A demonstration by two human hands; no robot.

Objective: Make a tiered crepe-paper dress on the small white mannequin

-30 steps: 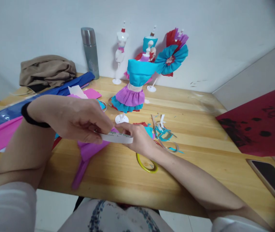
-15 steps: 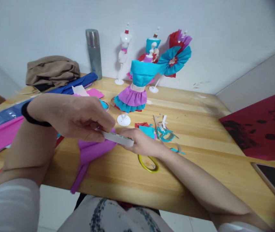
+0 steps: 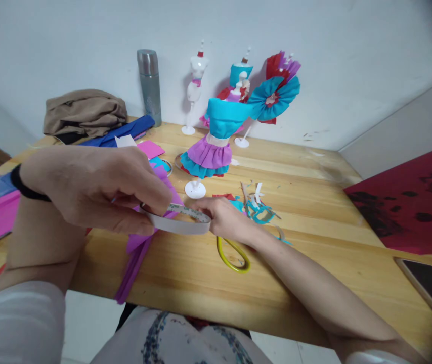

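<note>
My left hand (image 3: 98,184) pinches a narrow white tape roll (image 3: 180,226) between thumb and fingers; print shows on its inner side. At the far end of this ring is my right hand (image 3: 225,218), its fingers curled, their tips partly hidden behind the roll. What they grip cannot be made out. Below the left hand lies folded purple crepe paper (image 3: 134,273), its upper part reaching toward the right fingertips. A yellow scissors handle (image 3: 219,253) sticks out from beneath my right hand.
Small mannequins stand along the wall, the nearest in a blue and purple dress (image 3: 219,116). Paper scraps (image 3: 259,212) lie beyond my right hand. A bottle (image 3: 150,96) and brown cloth (image 3: 85,114) are back left; a red bag (image 3: 409,202) and phone (image 3: 428,285) are right.
My left hand has shifted left and tilted the tape roll, so its ring shape and inner print now show. The purple crepe paper has turned and looks narrower. My right hand has moved slightly.
</note>
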